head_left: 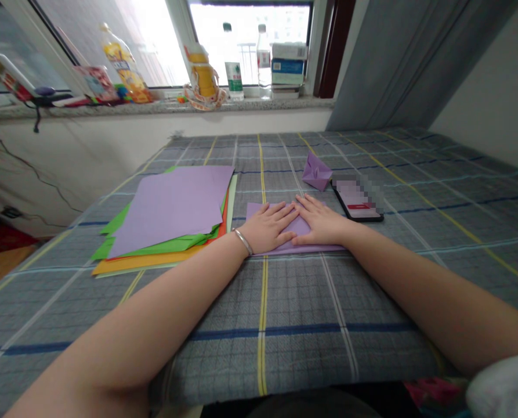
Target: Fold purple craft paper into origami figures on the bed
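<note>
A folded sheet of purple paper (302,227) lies flat in front of me, mostly covered by both hands. My left hand (270,226), with a silver bangle at its wrist, rests palm down on the paper's left part, fingers stretched out. On the right part lies my right hand (322,222), also flat with fingers extended. The fingertips of the two hands meet near the middle. Just beyond them stands a small folded purple paper shape (316,171). A phone (358,200) with a lit screen lies to the right of it.
Left of my hands is a stack of coloured paper (171,203), purple on top, green, orange and pale green below. A plaid cloth (224,360) covers the surface. Bottles, a yellow cup (204,75) and boxes (288,67) stand on the windowsill (154,110) behind.
</note>
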Demonstrator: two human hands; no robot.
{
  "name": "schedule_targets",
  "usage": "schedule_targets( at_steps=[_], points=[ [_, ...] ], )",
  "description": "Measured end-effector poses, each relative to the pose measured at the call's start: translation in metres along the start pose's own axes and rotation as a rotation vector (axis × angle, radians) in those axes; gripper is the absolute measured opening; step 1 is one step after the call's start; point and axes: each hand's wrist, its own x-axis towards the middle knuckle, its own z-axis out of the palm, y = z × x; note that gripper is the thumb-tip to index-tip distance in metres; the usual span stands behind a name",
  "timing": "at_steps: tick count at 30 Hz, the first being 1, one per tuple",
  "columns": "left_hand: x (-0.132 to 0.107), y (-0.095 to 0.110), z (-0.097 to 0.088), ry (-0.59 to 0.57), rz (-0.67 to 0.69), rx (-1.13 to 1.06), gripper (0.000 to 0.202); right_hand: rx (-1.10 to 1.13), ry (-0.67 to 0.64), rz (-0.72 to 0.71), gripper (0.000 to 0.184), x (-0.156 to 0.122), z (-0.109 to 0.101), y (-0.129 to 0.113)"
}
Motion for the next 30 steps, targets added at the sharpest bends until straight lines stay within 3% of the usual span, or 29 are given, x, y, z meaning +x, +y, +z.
schedule_targets(
  at_steps=[10, 23, 30],
  points=[
    [0.000, -0.011, 0.005, 0.008, 0.103, -0.050, 0.100, 0.034, 0.006, -0.104, 0.130, 0.002, 0.009, 0.015],
    [-0.003, -0.007, -0.004, -0.071, 0.055, -0.055, 0.102, 0.037, -0.084, -0.068, 0.135, -0.007, -0.002, 0.011],
    [-0.016, -0.001, -0.016, -0.106, 0.021, 0.050, 0.094, -0.001, -0.090, -0.044, 0.126, -0.019, -0.011, 0.011]
  ],
)
